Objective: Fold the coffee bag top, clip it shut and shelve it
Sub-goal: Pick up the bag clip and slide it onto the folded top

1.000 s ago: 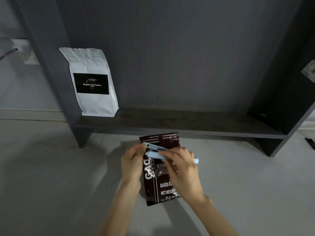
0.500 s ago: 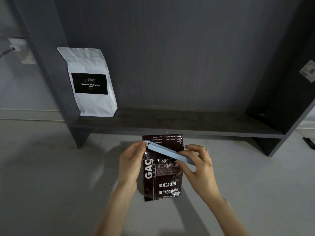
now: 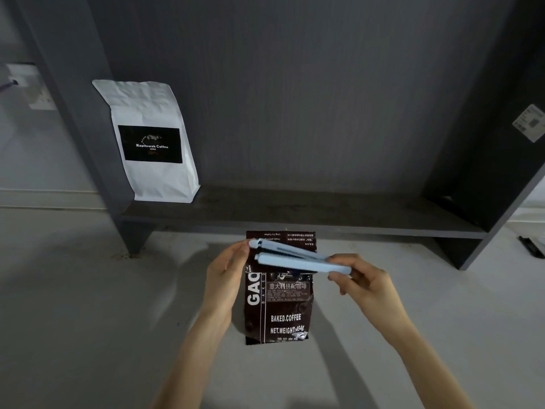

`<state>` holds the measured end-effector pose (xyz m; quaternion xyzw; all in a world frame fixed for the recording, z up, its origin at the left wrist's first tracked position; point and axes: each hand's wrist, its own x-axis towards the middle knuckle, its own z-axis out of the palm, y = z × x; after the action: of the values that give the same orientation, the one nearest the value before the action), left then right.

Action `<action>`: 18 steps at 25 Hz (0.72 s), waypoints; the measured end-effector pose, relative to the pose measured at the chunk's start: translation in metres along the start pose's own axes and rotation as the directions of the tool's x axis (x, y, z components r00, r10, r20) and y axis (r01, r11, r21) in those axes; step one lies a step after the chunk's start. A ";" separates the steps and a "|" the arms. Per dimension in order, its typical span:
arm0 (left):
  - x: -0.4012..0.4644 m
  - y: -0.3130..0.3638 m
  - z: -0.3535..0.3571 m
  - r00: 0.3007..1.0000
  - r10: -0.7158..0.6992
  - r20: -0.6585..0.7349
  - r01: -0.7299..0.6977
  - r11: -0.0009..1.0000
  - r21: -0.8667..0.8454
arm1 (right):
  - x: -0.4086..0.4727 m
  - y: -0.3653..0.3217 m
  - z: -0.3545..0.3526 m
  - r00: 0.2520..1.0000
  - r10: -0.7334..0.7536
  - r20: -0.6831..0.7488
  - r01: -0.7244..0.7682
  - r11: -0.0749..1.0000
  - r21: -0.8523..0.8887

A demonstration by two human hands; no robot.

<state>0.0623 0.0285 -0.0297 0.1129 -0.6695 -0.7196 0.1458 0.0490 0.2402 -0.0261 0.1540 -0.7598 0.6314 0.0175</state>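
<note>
A dark brown coffee bag [image 3: 280,308] with white print lies flat on the grey floor, its top flap folded down. A light blue bag clip [image 3: 292,259] lies across the fold with its two arms spread apart at the left end. My left hand [image 3: 224,278] grips the bag's upper left edge, fingertips touching the clip's left end. My right hand [image 3: 362,283] pinches the clip's right end. The dark grey shelf [image 3: 309,214] runs just behind the bag.
A white coffee bag [image 3: 153,143] with a black label stands at the shelf's left end, against the left upright [image 3: 73,113]. The shelf's right side panel [image 3: 501,178] carries a white sticker. A small black object [image 3: 530,246] lies on the floor far right.
The clip, lying as one closed bar across the fold before, now has its arms apart at the left end. My right hand has slid outward to the clip's right tip.
</note>
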 end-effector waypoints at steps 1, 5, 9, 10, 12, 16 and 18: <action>0.000 0.000 -0.001 0.999 0.019 0.027 -0.020 1.000 0.016 | 0.002 -0.005 -0.004 0.999 -0.006 -0.042 0.007 1.000 0.025; -0.001 0.000 -0.001 0.991 0.088 0.096 -0.092 0.995 0.031 | 0.012 -0.013 -0.018 0.982 -0.008 -0.188 0.007 1.000 -0.006; 0.001 -0.005 -0.002 0.992 0.114 0.062 -0.118 0.992 0.049 | 0.020 -0.008 -0.012 0.983 0.028 -0.182 -0.040 0.997 -0.064; 0.002 -0.007 -0.004 0.992 0.106 0.069 -0.109 0.993 0.046 | 0.022 -0.007 -0.009 0.986 0.030 -0.166 -0.044 0.995 -0.085; 0.003 -0.009 -0.006 0.992 0.096 0.083 -0.100 0.994 0.045 | 0.026 -0.005 -0.001 0.992 0.030 -0.126 -0.046 0.991 -0.128; 0.001 -0.011 -0.007 0.989 0.118 0.089 -0.120 0.993 0.019 | 0.030 -0.009 0.009 0.997 0.052 -0.055 -0.058 0.993 -0.106; 0.000 -0.012 -0.008 0.989 0.122 0.085 -0.122 0.992 -0.007 | 0.031 -0.010 0.014 0.998 0.058 -0.018 -0.060 0.994 -0.089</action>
<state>0.0643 0.0214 -0.0421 0.0408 -0.6803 -0.7139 0.1609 0.0241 0.2187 -0.0127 0.1255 -0.7915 0.5980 0.0116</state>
